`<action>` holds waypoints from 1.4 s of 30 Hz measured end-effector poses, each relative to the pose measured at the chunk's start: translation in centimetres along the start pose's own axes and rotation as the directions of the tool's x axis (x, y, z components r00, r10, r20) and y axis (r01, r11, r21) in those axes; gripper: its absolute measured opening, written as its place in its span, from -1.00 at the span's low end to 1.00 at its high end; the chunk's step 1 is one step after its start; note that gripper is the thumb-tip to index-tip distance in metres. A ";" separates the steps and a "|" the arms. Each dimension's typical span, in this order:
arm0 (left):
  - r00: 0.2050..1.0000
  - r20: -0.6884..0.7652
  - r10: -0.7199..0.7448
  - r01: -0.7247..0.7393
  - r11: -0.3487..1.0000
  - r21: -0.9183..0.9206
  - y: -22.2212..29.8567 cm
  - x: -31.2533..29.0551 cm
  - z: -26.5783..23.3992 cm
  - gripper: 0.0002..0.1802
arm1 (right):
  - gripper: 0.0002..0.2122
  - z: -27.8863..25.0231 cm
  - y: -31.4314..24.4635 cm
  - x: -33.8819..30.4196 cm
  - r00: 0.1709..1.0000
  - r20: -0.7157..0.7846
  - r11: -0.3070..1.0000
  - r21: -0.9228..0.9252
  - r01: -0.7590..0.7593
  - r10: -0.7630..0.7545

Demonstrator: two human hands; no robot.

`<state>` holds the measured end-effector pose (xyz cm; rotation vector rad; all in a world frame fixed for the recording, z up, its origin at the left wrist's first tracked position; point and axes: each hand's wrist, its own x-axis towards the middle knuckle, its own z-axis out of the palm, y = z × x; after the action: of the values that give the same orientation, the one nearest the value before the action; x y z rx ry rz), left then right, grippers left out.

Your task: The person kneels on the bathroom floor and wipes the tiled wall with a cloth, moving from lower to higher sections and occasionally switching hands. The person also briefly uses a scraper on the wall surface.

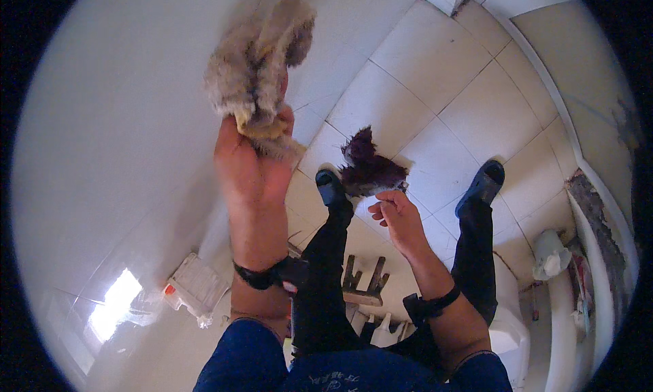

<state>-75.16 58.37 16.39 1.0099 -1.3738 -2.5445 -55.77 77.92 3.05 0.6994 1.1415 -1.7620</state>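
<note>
High at the left, my left hand (252,164) is closed on a fluffy beige-grey cloth (255,65), up against the pale tiled wall (136,120). The cloth's folds hide most of those fingers. Lower and to the right, my right hand (396,218) hangs with its fingers loosely bent and slightly apart, and nothing shows between them. Just beyond its fingertips in the picture is a dark purple shaggy cloth (371,166), seemingly on the floor beside my left slipper (330,186). Whether the fingertips touch it I cannot tell.
My feet stand apart on cream floor tiles (469,113), the right one in a dark slipper (484,181). Behind my legs is a small wooden stool (364,297). A white plastic container (197,286) stands at lower left, and a whitish bag (551,256) lies at right.
</note>
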 end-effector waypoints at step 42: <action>0.997 -0.050 0.053 -0.013 0.800 0.600 -1.9 -12.5 -1.0 -0.53 | -0.46 10.7 -18.6 -5.3 0.933 0.021 0.932 0.046 0.359 -0.360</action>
<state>-64.38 63.28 20.99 1.1069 -2.2262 -2.0419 -70.00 73.43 19.33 0.5080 1.2772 -2.0995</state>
